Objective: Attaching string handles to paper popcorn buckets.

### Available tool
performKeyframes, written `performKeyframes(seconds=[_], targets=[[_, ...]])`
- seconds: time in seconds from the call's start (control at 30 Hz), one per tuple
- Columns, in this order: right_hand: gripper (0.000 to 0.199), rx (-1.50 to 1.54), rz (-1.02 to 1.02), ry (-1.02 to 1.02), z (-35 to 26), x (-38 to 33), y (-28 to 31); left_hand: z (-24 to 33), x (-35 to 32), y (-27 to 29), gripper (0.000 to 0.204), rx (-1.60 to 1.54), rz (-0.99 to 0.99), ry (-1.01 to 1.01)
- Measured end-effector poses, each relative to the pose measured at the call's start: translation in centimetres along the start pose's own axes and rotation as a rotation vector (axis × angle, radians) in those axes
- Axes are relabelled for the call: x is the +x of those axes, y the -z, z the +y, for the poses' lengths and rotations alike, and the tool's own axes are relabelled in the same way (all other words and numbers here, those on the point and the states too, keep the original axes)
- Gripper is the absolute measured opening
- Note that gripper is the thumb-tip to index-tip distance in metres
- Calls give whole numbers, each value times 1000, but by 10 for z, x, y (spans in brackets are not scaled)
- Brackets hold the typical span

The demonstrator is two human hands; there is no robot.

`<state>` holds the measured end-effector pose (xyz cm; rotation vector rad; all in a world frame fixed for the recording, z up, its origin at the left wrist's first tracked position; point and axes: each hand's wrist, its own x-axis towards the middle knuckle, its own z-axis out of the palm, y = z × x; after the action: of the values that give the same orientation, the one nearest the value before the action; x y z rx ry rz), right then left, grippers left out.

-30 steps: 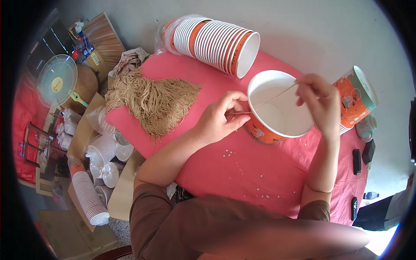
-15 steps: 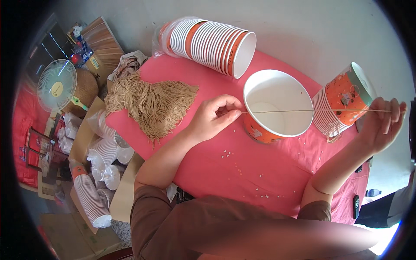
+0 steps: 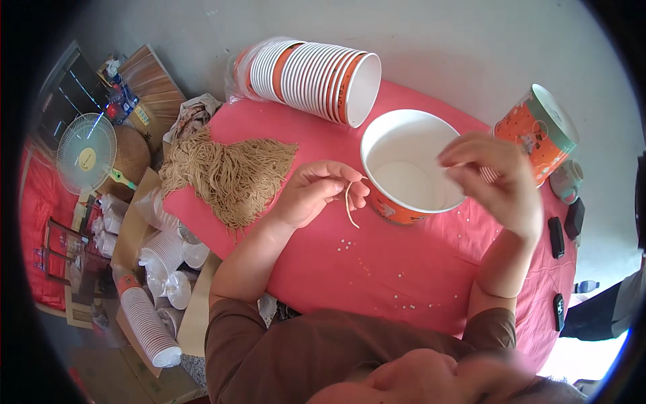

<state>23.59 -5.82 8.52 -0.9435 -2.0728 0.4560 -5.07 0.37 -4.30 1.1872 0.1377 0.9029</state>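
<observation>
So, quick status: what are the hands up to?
Left hand pinching short string. Right hand blurred, above the paper bucket. Nothing between them.

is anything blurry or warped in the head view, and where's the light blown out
Head view: the right hand over the open paper bucket is motion-blurred, while the left hand pinching a short string is sharp; fisheye bends the red table edges toward a dark rim; the lower right corner is overexposed white.
</observation>
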Motion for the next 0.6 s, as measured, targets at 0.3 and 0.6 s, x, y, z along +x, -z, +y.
performKeyframes(seconds=[0.3,0.6], targets=[[31,-247,-392,-132,32,11,-53,-16,-2,-11,12,307,167,-154],[33,-74,-510,-76,23,1,-66,-9,-2,-26,3,514,78,-220]])
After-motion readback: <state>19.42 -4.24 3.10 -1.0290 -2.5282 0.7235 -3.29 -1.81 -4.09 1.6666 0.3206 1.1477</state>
